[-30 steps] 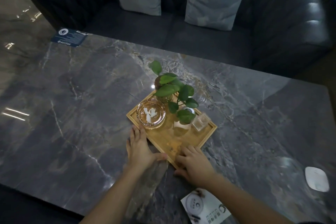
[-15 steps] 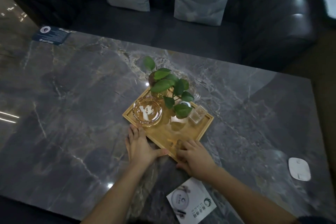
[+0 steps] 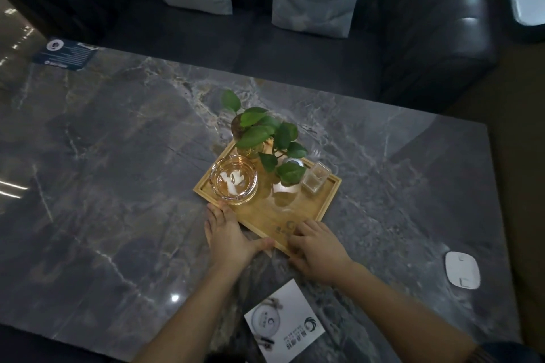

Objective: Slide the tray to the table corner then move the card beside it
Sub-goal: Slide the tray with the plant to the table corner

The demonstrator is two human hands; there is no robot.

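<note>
both hands, the left hand (image 3: 228, 237) spread flat and the right hand (image 3: 317, 247) with fingers curled, pressed the tray (image 3: 262, 215)'s near corner at frame centre, so a slow, level push would likely keep the glass ashtray (image 3: 234, 179) and plant (image 3: 265, 134) steady.

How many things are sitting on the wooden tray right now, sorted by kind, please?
Glass ashtray: 1
Potted plant: 1
Small clear box: 1
Small white item behind the leaves, too hidden to identify: 1
Total on the tray: 4
</note>
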